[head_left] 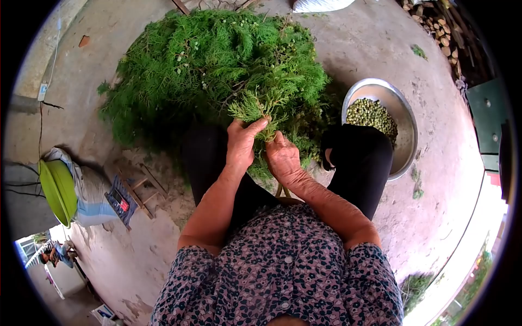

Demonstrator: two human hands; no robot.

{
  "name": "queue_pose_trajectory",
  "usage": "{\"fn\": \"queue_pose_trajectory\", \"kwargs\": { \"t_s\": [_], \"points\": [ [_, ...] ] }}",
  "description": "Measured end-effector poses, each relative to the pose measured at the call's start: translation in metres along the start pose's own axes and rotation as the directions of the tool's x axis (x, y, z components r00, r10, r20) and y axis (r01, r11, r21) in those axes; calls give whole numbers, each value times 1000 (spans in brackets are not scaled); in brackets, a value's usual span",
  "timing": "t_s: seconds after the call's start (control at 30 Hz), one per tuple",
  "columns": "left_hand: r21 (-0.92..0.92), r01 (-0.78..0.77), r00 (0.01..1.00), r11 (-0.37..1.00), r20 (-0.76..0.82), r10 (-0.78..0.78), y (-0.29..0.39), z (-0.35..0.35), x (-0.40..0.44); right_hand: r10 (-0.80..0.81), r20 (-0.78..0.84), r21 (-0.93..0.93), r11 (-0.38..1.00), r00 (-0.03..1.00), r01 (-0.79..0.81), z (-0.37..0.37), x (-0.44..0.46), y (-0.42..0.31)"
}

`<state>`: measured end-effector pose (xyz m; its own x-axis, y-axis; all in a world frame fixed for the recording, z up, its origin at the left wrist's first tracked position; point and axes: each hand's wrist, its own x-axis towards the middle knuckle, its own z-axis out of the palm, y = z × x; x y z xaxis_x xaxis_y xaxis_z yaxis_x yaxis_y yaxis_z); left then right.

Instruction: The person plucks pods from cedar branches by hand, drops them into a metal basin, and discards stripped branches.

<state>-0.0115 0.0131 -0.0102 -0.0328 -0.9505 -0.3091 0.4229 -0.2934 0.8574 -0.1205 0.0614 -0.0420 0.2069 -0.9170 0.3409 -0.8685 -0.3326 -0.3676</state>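
A leafy green conifer sprig (pixel 251 108) is held over my lap, its flat fronds pointing up and away from me. My left hand (pixel 242 140) is closed around it, thumb laid across the stem. Close beside it, my right hand (pixel 283 157) has its fingers curled in at the sprig's lower part; whatever sits between those fingertips is too small to make out. Just beyond both hands spreads a big heap of cut conifer branches (pixel 201 60), dotted with pale round cones. To the right, partly behind my knee, a metal basin (pixel 405 146) holds many small green-yellow cones (pixel 372 115).
A lime green basin (pixel 58 190) leans at the left against a pale sack (pixel 92 201), near a small wooden stool (pixel 144 190). Stacked firewood (pixel 443 32) and a dark green cabinet (pixel 486 119) stand at the right. A white sack (pixel 321 4) lies at the top.
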Motion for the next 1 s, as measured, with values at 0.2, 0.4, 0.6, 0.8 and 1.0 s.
{"fn": "queue_pose_trajectory", "kwargs": {
  "t_s": [0.2, 0.4, 0.6, 0.8, 1.0],
  "points": [
    [-65, -52, 998, 997, -44, 50, -10, -9, 6, 125, 141, 299, 940, 982, -162, -21, 9, 7],
    [32, 39, 998, 999, 51, -40, 0, -10, 2, 391, -186, 701, 695, 902, -157, -52, 42, 37],
    [106, 74, 983, 992, 157, -90, 8, -2, -7, 358, 482, 802, 188, 799, -568, -57, 51, 35],
    [176, 103, 977, 979, 165, -133, 8, -4, -10, 239, 605, 743, 173, 759, -647, -59, 49, 33],
    [67, 162, 953, 985, 247, -173, 11, -6, -11, 213, 628, 760, -375, 749, -530, -51, 44, 42]
  ]
}}
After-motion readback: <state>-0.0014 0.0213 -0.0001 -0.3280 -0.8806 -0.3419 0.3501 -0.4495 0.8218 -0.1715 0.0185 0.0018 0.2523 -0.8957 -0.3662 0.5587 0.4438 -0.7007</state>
